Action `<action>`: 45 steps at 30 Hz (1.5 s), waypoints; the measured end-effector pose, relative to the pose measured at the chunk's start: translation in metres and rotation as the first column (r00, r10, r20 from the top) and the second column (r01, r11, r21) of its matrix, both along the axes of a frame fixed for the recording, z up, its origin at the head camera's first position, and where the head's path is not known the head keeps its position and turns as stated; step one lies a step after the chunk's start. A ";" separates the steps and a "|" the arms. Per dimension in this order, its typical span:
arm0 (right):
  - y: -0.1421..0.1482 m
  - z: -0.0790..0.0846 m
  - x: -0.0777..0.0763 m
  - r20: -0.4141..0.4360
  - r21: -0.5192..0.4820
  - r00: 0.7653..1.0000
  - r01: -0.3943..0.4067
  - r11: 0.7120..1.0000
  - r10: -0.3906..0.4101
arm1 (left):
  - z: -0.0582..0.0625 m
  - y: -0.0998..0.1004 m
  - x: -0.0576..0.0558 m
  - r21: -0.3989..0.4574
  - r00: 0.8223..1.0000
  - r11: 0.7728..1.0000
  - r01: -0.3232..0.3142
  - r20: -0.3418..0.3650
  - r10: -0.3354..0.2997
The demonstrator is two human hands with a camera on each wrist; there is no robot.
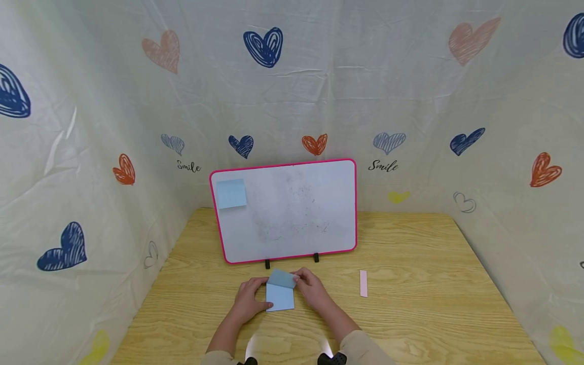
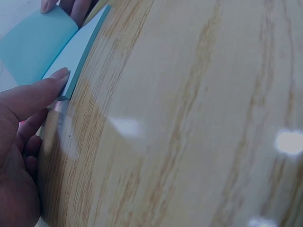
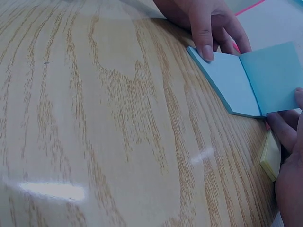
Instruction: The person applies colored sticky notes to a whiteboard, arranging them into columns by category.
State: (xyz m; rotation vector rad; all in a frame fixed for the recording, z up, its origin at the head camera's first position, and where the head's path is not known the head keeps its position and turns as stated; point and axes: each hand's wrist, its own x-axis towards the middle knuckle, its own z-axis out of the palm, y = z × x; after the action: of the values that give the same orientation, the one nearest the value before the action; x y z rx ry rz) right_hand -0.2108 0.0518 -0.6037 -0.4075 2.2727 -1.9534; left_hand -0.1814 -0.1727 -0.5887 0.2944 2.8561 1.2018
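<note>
A light blue sticky note pad (image 1: 280, 298) lies on the table in front of the whiteboard. My left hand (image 1: 248, 302) holds it from the left, with the thumb pressing on the near left corner and a finger at the far edge. The top blue sticky note (image 1: 282, 279) is lifted and folded up along the pad's far part. My right hand (image 1: 314, 290) pinches that note at its right corner, thumb on its face in the right wrist view. The note still meets the pad along a crease, seen in the left wrist view too.
A pink-framed whiteboard (image 1: 292, 213) stands behind on black feet, a blue note (image 1: 231, 193) stuck at its upper left. A narrow pink strip (image 1: 363, 283) lies right of my right hand. Beside that hand, a pale yellow pad (image 3: 271, 156) shows in the right wrist view.
</note>
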 end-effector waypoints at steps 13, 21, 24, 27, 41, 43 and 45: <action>0.003 -0.001 -0.001 -0.067 -0.009 0.998 -0.001 1.000 0.000 | -0.001 -0.001 -0.001 0.009 1.000 1.000 0.002 -0.008 -0.002; 0.003 0.014 0.000 0.035 -0.067 0.999 -0.003 0.998 0.005 | -0.001 -0.001 -0.001 0.009 1.000 1.000 0.002 -0.019 -0.002; 0.004 0.018 0.002 0.038 -0.080 0.999 0.008 0.997 -0.005 | -0.002 -0.001 -0.001 0.020 1.000 1.000 -0.009 -0.008 0.010; 0.005 0.018 0.002 0.035 -0.090 0.999 0.024 0.996 -0.021 | -0.003 -0.001 -0.002 0.040 1.000 0.999 -0.023 -0.007 0.024; 0.005 0.039 0.012 0.056 -0.027 0.996 0.072 0.997 -0.071 | -0.003 0.000 -0.001 0.098 0.999 0.994 -0.043 -0.020 0.046; 0.005 0.040 0.012 0.053 -0.020 0.996 0.076 0.997 -0.074 | -0.004 0.000 -0.001 0.081 0.998 0.996 -0.035 -0.042 0.038; 0.005 0.040 0.012 0.060 -0.020 0.995 0.078 0.997 -0.076 | -0.004 0.000 -0.001 0.062 0.998 0.998 -0.028 -0.052 0.031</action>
State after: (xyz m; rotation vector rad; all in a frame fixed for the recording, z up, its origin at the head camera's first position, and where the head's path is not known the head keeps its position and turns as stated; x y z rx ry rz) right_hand -0.1989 0.0571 -0.5641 -0.2636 2.2641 -2.0004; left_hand -0.1822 -0.1731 -0.5924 0.2908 2.8824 1.3083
